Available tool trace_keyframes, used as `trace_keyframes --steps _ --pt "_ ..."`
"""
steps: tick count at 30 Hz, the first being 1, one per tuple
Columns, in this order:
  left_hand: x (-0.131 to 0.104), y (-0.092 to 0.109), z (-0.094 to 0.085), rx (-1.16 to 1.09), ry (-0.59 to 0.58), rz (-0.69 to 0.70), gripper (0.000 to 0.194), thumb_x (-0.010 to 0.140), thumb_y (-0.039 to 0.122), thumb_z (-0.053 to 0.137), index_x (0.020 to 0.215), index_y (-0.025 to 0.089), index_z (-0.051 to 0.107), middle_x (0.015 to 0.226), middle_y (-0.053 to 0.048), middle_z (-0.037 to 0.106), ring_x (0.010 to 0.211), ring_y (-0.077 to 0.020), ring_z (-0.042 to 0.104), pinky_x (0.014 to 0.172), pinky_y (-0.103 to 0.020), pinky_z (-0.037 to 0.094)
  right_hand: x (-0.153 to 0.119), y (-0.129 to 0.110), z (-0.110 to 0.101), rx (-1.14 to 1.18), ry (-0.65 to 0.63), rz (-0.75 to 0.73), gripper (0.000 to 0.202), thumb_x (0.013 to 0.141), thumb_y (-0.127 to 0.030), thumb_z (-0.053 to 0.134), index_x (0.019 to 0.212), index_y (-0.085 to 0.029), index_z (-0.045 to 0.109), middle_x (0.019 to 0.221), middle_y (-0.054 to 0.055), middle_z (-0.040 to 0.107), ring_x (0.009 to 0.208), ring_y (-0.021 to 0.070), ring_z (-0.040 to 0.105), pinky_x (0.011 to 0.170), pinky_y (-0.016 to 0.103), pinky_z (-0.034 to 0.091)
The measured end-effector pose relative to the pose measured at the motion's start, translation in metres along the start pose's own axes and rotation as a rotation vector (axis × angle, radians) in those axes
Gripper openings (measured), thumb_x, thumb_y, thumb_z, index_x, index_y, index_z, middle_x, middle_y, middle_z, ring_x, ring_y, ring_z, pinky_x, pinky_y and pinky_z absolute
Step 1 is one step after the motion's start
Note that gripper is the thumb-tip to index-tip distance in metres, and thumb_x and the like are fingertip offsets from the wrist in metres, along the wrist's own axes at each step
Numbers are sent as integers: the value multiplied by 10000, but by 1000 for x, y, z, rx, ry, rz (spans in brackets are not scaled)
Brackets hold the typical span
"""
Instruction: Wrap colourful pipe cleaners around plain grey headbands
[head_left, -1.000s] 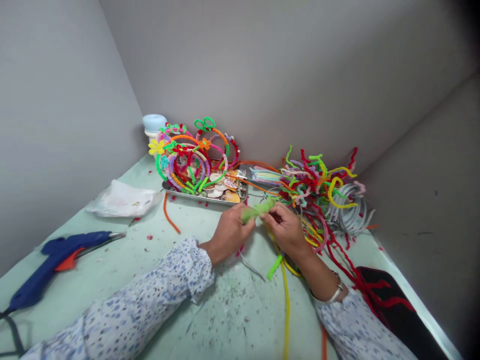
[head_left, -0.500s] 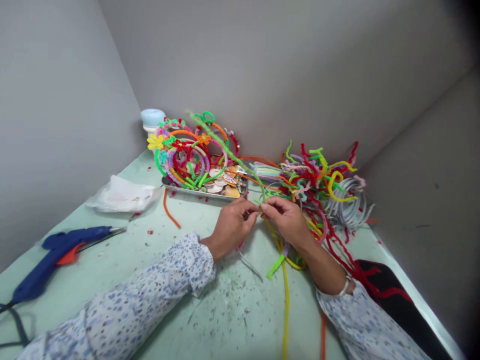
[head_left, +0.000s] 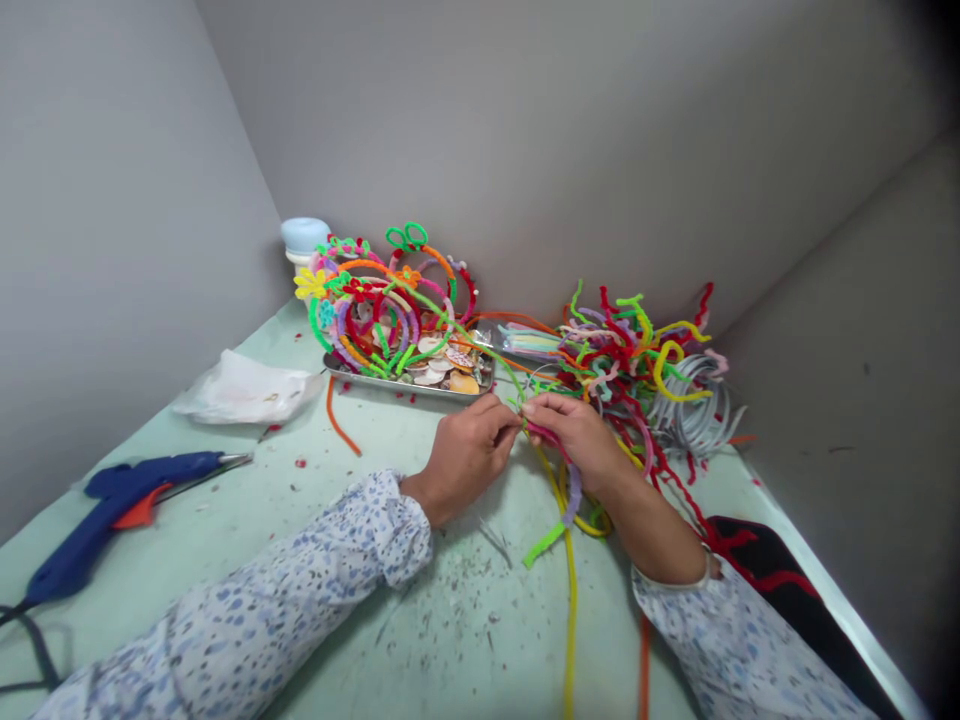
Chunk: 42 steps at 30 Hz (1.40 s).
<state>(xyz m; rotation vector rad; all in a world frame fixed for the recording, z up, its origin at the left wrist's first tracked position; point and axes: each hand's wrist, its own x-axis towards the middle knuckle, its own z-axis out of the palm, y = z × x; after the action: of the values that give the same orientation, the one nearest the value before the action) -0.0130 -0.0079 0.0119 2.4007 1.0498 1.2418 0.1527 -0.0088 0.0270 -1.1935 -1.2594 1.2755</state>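
My left hand (head_left: 474, 452) is closed in a pinch, its fingertips meeting those of my right hand (head_left: 576, 437) above the middle of the table. A thin green pipe cleaner (head_left: 507, 362) comes up from between the fingertips and runs back to the left. At the same spot is a headband (head_left: 574, 492) wrapped in pink, purple and green, curving down below my right hand to a bright green end. My right hand pinches the green pipe cleaner, while my left seems to hold the headband where they join. The fingers partly cover the join.
A metal tray (head_left: 409, 385) of shells and finished headbands (head_left: 375, 320) stands at the back. Right of it lies a heap of pipe cleaners (head_left: 622, 350) beside grey bare bands (head_left: 694, 405). At left are a blue glue gun (head_left: 127, 510) and a white plastic bag (head_left: 247, 388).
The green pipe cleaner's free end has swung lower. The wrapped headband has turned under my right hand, showing more pink and purple. Both hands stay nearly in place.
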Motion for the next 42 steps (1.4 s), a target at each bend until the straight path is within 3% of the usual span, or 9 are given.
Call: trace_keyframes --steps 7,17,28,42 --pt "-2 4 -2 56 20 52 140 887 182 501 854 180 637 777 -23 588 699 -114 542 639 -217 412 2 3 1 250 -110 132 181 670 -269 711 650 -167 563 530 -63 513 401 46 421 362 169 287" --pt "-3 12 -4 46 70 143 142 883 166 509 892 174 651 768 -26 600 696 -109 543 630 -212 420 3 5 -7 519 -275 406 143 712 -214 643 634 -145 543 468 -51 487 354 42 418 332 139 322" --pt "-5 13 -6 34 80 197 178 896 178 497 939 187 669 822 -37 645 742 -107 593 667 -203 464 1 5 -12 607 -398 460 120 716 -195 623 657 -149 529 446 -59 453 343 40 377 320 120 304" --pt "-5 16 -7 20 119 263 204 894 164 512 1005 197 679 896 -53 690 808 -110 639 698 -204 502 -3 -5 -9 572 -362 446 126 670 -186 618 577 -149 542 415 -58 441 335 39 341 333 140 312"
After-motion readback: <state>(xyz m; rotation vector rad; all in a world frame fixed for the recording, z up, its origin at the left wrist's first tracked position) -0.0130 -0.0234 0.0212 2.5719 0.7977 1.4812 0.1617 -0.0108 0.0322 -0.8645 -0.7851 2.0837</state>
